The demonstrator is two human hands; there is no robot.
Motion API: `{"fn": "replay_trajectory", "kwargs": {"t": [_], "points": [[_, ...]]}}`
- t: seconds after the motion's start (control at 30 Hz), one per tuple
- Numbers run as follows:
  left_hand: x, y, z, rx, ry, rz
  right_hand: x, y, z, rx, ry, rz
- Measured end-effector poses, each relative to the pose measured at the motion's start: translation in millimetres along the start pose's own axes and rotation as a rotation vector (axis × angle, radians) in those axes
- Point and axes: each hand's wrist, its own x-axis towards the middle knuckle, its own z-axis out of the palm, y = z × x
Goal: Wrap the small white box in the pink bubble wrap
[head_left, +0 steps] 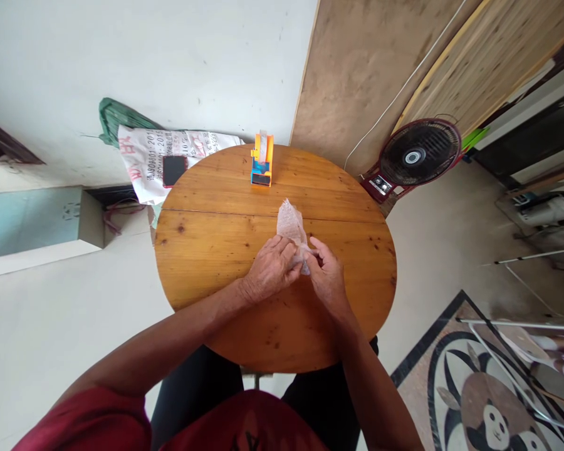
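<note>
From where I stand, the pale wall [207, 56] is the largest thing here, rising behind everything at 11 o'clock. Before it sits the round wooden table [207, 250], its boards warm brown and knotted; I read the clock with 12 on the side away from the person. That person, in a dark red shirt [244, 426], is at 6 o'clock, both forearms reaching in over the tabletop. The fan [418, 156], with a dark round grille, stands off the table at 2 o'clock. A white printed sack [143, 160] lies beyond the rim at 10 to 11.

The two bare hands meet near the middle of the table. The left hand [272, 266] comes in from 8 o'clock, its fingers closed down on the wrap; the right hand [326, 272], from 5, pinches the wrap's right side between thumb and fingers. The wrap [289, 220] itself, translucent and bumpy, is at the table's centre, bunched between the hands, its loose end pointing just short of 12. The orange-and-blue tape dispenser [262, 164] stands upright just before 12, well apart from both hands. Smallest, a dark flat rectangle [175, 171] shows against the sack at 10.
</note>
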Motion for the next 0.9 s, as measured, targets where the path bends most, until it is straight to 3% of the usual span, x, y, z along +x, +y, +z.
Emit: {"fn": "replay_trajectory", "kwargs": {"t": [0.27, 0.47, 0.67, 0.9], "points": [[3, -1, -11.0, -0.216, 0.023, 0.046, -11, -16, -16, -0.037, -0.131, -0.063], [2, -2, -13.3, -0.405, 0.045, -0.188, -12, -14, -10, -0.242, -0.181, -0.146], [0, -5, -3.8, -0.342, 0.112, -0.214, -13, -28, -2, -0.600, -0.188, -0.183], [2, -7, -2.6, -0.389, 0.061, -0.253, -10, -28, -6, -0.638, -0.207, -0.211]]}}
